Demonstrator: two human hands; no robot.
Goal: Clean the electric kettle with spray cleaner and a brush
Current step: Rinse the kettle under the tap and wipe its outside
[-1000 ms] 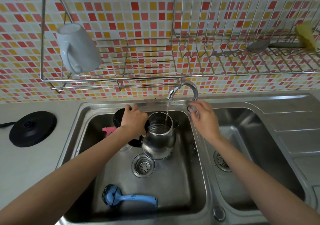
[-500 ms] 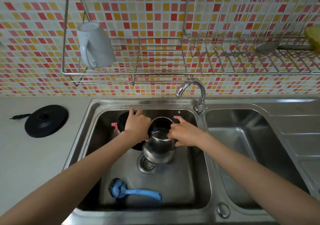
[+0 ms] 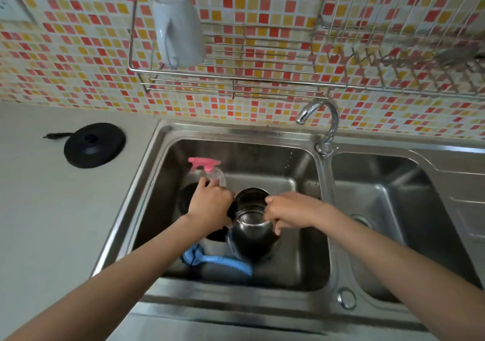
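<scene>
A steel electric kettle [image 3: 250, 238] with its lid swung open stands in the left sink basin [image 3: 296, 264]. My left hand [image 3: 210, 206] grips its black handle on the left side. My right hand [image 3: 287, 213] holds the kettle's rim and upper body on the right. Water shines inside the kettle. A clear spray bottle with a pink trigger head [image 3: 206, 166] stands just behind my left hand. A blue brush [image 3: 217, 260] lies on the basin floor in front of the kettle, partly hidden by it and by my left forearm.
The tap [image 3: 319, 116] is off, above the divider between the two basins. The right basin [image 3: 393, 209] holds nothing. The kettle's black base [image 3: 94, 145] sits on the grey counter to the left. A wire rack [image 3: 236, 78] with a white mug [image 3: 178, 29] hangs on the tiled wall.
The water has stopped running. My right hand left the tap and took hold of the kettle's rim. The kettle has come toward me in the basin, uncovering the spray bottle.
</scene>
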